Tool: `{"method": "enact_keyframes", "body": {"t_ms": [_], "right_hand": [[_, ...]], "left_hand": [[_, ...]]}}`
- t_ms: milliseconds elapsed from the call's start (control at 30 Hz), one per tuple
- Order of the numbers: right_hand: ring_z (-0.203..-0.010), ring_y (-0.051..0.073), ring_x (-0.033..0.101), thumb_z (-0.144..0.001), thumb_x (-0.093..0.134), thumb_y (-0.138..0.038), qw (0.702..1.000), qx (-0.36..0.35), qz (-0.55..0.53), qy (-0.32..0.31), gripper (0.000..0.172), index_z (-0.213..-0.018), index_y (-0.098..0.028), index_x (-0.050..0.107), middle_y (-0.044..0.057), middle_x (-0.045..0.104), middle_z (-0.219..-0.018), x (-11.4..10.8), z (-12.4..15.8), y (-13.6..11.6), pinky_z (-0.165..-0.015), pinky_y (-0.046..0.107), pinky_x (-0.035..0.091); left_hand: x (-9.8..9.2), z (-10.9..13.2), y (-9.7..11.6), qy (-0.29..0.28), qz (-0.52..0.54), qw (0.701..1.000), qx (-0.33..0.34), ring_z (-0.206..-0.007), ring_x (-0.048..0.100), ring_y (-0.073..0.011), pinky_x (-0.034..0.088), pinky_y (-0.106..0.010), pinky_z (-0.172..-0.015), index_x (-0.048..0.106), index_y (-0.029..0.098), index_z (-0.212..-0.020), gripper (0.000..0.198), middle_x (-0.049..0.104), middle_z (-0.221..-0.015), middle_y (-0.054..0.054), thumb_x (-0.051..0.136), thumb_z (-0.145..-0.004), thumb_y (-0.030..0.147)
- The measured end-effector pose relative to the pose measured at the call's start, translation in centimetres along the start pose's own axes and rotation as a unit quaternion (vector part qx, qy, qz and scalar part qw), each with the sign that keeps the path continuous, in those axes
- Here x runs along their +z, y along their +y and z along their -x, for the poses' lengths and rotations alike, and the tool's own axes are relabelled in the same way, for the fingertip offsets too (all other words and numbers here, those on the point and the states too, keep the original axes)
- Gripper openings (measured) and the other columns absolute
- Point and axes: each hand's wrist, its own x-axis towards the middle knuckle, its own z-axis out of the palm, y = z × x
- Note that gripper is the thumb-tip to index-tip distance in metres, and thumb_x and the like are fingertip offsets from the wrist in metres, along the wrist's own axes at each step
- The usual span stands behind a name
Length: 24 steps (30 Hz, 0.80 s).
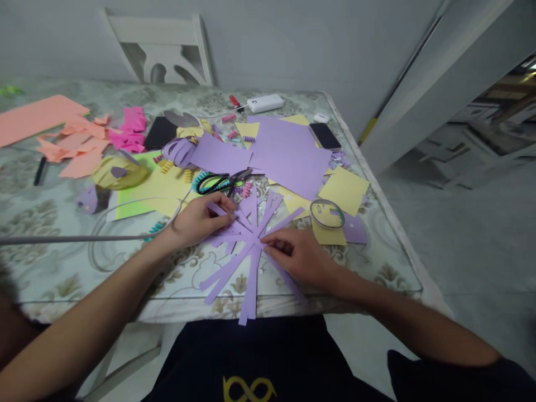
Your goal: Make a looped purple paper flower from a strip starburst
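Several purple paper strips (252, 279) cross at one middle point, fanned out like a star at the table's front edge. My left hand (205, 216) is closed, thumb and fingers pinching a strip on the star's upper left side. On the right, the fingertips of my right hand (295, 254) pinch together at the star's centre, where the strips overlap. Black-handled scissors (220, 181) lie just beyond my left hand. A roll of clear tape (326, 215) rests on yellow paper (345, 190) to the right. More purple strips lie partly hidden beneath the star.
Large purple sheets (288, 153) spread across the middle. A phone (324, 136), a white power bank (265, 103) and an earbud case (321, 118) lie farther back. Orange paper (79, 139), pink paper (129, 131) and a yellow paper ball (119, 172) are at left. A grey cable (84, 238) crosses there.
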Motion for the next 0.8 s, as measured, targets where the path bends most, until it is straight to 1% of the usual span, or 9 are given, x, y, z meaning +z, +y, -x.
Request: {"method": "enact_keyframes", "body": {"t_ms": [133,567,800], "right_hand": [[-0.066,0.013,0.065,-0.089,0.072,-0.016,1.000,-0.010,0.000,0.000,0.017,-0.102,-0.017,0.081,0.004,0.079,-0.085,0.09,0.01,0.07,-0.068,0.027,0.051],[-0.066,0.012,0.061,-0.087,0.073,-0.013,1.000,-0.014,0.016,-0.002,0.018,-0.103,-0.014,0.081,0.005,0.077,-0.085,0.28,-0.10,0.14,-0.067,0.026,0.049],[-0.064,0.012,0.060,-0.087,0.073,-0.014,1.000,-0.021,0.018,-0.001,0.018,-0.104,-0.014,0.081,0.004,0.075,-0.080,0.27,-0.01,0.15,-0.067,0.027,0.048]], "left_hand": [[0.10,-0.18,-0.55,0.004,-0.040,0.999,0.015,-0.055,0.057,-0.0149,0.044,-0.024,-0.051,0.068,0.018,-0.098,0.038,0.066,-0.068,0.001,0.075,-0.076,0.049],[0.38,-0.29,-0.53,0.005,-0.037,0.999,0.015,-0.056,0.058,-0.0158,0.044,-0.026,-0.053,0.066,0.019,-0.097,0.038,0.065,-0.068,0.001,0.074,-0.076,0.049],[0.36,-0.31,-0.33,0.012,-0.044,0.999,0.020,-0.056,0.058,-0.0158,0.045,-0.026,-0.053,0.066,0.020,-0.096,0.037,0.065,-0.068,0.001,0.075,-0.075,0.050]]}}
